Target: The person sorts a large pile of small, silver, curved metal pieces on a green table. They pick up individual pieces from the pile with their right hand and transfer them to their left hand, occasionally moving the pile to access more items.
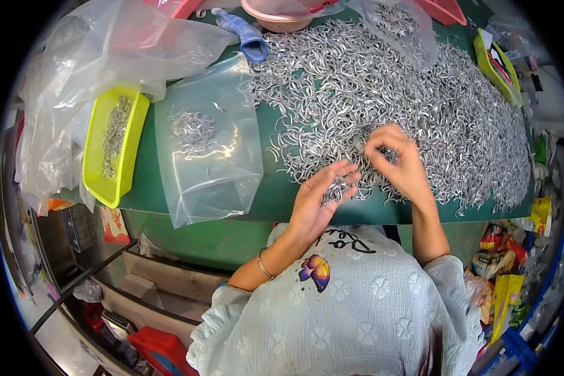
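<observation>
Looking down through the head view, and straight to the left hand (314,199): turned palm-up near the close edge of the surface (272,199), fingers curled loosely around a few curved metal pieces (336,189), cradling rather than squeezing, probably to keep a small batch together without spilling. Lying right inside that grip, those pieces, resting between palm and fingers, toward the fingertips. Over to the right hand (402,164), just beside and a little farther in, poised at the near part of the silvery pile (332,81) with thumb and fingers drawn together; impossible to tell whether pinching a piece or nothing at all, with the fingertips partly hidden. Held close to the left, perhaps to make for a short reach between pile and palm. Looking past both hands: more of the same pieces, spread wide and shallow, likely left loose for easy picking. Swinging left now, to a clear plastic bag (222,188) laid flat, with a small heap (193,131) in it or on it, hard to say which, seemingly set apart from the main lot. Farther left again, to a yellow-green basket (135,139) with more pieces inside, apparently walled against scatter, and well apart from either grip.
</observation>
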Available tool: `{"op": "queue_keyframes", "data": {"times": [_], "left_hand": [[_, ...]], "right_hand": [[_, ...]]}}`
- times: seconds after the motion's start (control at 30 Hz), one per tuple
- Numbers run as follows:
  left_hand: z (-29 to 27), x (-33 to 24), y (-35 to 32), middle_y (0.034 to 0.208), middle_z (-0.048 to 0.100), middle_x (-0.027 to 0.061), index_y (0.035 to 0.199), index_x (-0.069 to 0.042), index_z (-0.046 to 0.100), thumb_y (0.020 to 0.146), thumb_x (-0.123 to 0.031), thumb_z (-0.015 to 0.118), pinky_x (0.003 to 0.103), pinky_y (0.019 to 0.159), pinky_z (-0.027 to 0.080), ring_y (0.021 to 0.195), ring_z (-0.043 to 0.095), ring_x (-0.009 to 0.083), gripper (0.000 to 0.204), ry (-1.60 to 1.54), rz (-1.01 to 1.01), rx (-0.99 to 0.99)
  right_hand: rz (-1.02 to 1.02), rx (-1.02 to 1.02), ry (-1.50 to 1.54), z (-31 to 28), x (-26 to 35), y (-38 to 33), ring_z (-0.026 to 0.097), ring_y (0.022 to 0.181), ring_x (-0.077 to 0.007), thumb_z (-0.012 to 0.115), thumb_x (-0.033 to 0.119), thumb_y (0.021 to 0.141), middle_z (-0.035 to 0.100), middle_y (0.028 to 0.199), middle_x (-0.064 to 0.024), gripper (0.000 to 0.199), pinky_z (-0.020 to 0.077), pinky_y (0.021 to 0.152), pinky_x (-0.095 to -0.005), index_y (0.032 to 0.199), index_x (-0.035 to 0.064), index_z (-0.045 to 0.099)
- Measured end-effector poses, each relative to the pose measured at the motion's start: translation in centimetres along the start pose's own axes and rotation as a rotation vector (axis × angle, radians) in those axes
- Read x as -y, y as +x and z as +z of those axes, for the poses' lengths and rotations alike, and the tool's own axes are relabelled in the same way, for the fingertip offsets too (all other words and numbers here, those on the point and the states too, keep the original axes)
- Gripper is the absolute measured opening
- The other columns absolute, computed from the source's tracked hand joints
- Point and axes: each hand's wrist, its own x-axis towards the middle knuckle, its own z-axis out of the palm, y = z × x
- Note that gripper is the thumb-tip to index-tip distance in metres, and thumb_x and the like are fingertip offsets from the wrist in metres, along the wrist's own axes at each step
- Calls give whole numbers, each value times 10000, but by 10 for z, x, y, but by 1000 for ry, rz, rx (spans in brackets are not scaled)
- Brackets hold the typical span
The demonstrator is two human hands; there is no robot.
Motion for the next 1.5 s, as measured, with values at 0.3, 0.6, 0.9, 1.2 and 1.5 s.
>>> {"op": "queue_keyframes", "data": {"times": [0.3,0.6,0.9,1.2,1.5], "left_hand": [[-27,13,12,878,564,40,1146,-12,587,954,-182,563,232,624,445,774,533,132,258,23,-33,235],[-19,8,5,768,492,12,1098,-9,590,963,-191,550,206,526,346,685,450,100,230,55,-118,156],[-17,10,3,732,479,18,1082,12,572,982,-198,510,195,471,334,648,444,98,241,71,-145,156],[-16,11,2,724,475,19,1072,18,566,985,-194,501,196,455,326,643,440,98,239,71,-171,115],[-12,14,6,788,512,30,1095,-4,588,975,-193,523,207,519,355,685,464,111,233,68,-160,174]], "right_hand": [[-40,-150,-301,9,-15,17,548,902,-238,701,60,771,627,897,-65,85,390,805,-365,849,46,671],[21,-227,-307,-5,-28,8,560,849,-254,691,65,776,637,871,-62,80,367,792,-371,847,64,653],[-53,-211,-525,19,-26,9,525,894,-229,727,86,716,566,883,-27,105,348,801,-390,773,78,640],[80,-42,-355,-17,-19,-11,532,903,-230,689,83,755,586,873,-36,67,335,829,-382,810,69,654],[29,-168,-509,13,-27,18,531,905,-221,743,151,735,577,861,-32,139,337,829,-393,825,72,673]]}}
